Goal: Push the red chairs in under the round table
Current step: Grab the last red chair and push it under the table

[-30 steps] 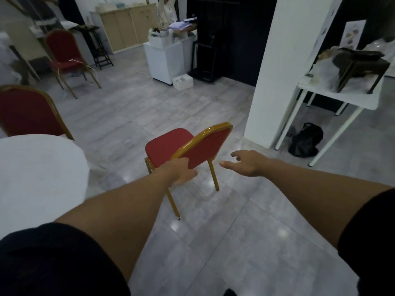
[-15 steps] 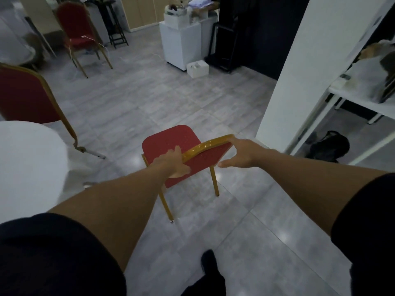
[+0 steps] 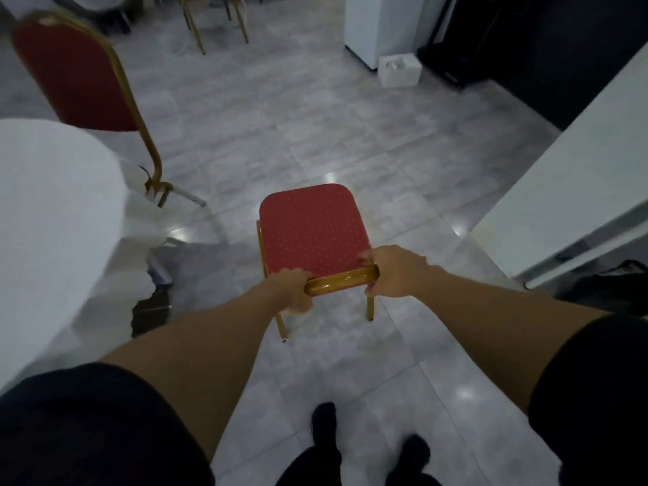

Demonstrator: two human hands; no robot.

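Both hands grip the gold top rail (image 3: 342, 281) of the near red chair (image 3: 312, 233). Left hand (image 3: 292, 291) wraps the rail's left end, fingers curled under; right hand (image 3: 391, 271) wraps the right end, fingertips over the front edge toward the seat. Both fists closed tight on the rail. Forearms run straight out from black sleeves, elbows nearly locked, roughly parallel w/ the chair between them.

Count: 2 hands, 3 red chairs in view, 1 round table, 2 shoes.

Near chair stands on grey tile floor (image 3: 350, 135) in the open, seat facing away from the person, to the right of the round table (image 3: 52, 222) and apart from it, not under it. Backrest seen edge-on from above, so its red panel is mostly hidden; only 2 rear legs show, front legs hidden by the seat.

2nd red chair (image 3: 77, 75) stands at the table's far side, back toward the camera, its seat hidden behind the white tablecloth; blurred. 3rd chair (image 3: 214, 19) at the top edge shows gold legs only, rest cut off.

Table is cut off at left; cloth hangs to the floor, so the base can't be made out. Dark patch on floor by the cloth hem, unclear what.

Beyond: white box (image 3: 399, 70) on the floor beside a white cabinet (image 3: 382, 26), white pillar (image 3: 578, 191) at right, black bag (image 3: 617, 285) partly hidden behind it. Black shoes (image 3: 324, 426) at bottom, partly cut off.
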